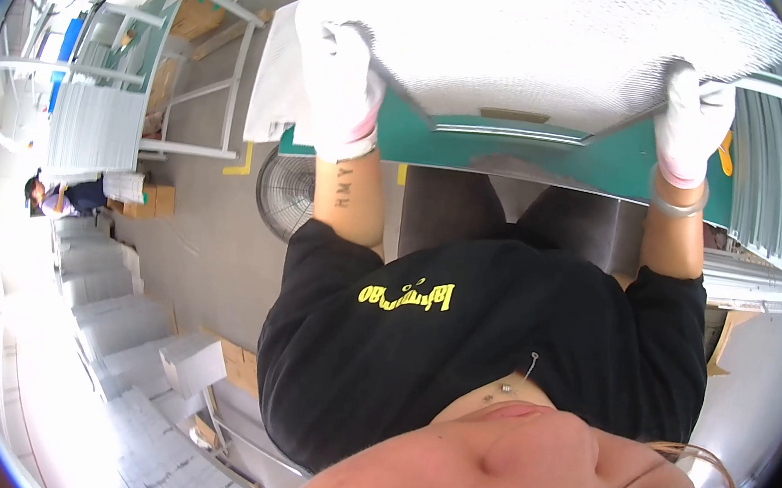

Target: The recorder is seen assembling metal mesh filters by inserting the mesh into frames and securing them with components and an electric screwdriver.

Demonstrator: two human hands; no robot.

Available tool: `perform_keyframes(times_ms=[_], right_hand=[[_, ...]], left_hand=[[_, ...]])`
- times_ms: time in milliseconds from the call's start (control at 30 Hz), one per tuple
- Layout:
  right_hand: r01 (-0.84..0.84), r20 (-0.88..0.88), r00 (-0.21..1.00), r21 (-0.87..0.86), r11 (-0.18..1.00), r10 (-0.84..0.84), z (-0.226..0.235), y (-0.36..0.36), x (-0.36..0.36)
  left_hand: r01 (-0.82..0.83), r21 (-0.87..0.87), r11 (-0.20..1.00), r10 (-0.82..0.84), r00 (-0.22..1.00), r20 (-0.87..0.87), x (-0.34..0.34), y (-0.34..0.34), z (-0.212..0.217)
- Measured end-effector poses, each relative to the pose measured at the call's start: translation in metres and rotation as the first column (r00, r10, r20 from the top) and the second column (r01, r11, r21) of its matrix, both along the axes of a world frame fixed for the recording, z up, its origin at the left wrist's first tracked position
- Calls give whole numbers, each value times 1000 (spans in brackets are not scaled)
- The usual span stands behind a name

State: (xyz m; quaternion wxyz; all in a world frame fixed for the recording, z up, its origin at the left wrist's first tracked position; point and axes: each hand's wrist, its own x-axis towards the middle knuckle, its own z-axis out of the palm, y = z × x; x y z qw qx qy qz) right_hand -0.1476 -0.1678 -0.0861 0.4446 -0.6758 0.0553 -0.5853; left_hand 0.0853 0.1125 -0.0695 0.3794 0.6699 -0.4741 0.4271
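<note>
A large white panel (536, 40) with finely ribbed surface and jagged side edges is tilted up in front of me, above a green tabletop (600, 161). White gloves cover both my hands. At the panel's left edge, my left hand (339, 86) is closed round the border. My right hand (692, 123) grips the opposite edge with its fingers curled. Glare washes out much of the panel, and the fingertips behind it are hidden. Under its near edge shows a pale, bright-edged strip (507, 132) on the table.
Stacked thin grey-white sheets (770, 170) stand at the right, near an orange-handled tool (726, 154). A round floor fan (284, 190) sits below the table's left end. White metal racks (236, 85), cartons (164, 200) and more stacks fill the left, where another person (72, 196) is visible.
</note>
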Motion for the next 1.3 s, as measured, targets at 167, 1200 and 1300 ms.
perform_keyframes(times_ms=[167, 1200, 1300], right_hand=[[47, -75, 996, -44, 998, -50, 10, 10, 8], [-130, -37, 991, 47, 990, 132, -5, 26, -5], [-132, -60, 990, -9, 991, 131, -6, 25, -7]], left_hand=[[287, -466, 837, -516, 695, -500, -19, -15, 18], [315, -474, 822, -539, 699, -471, -24, 6, -12], [238, -540, 807, -524, 709, -471, -25, 8, -22]])
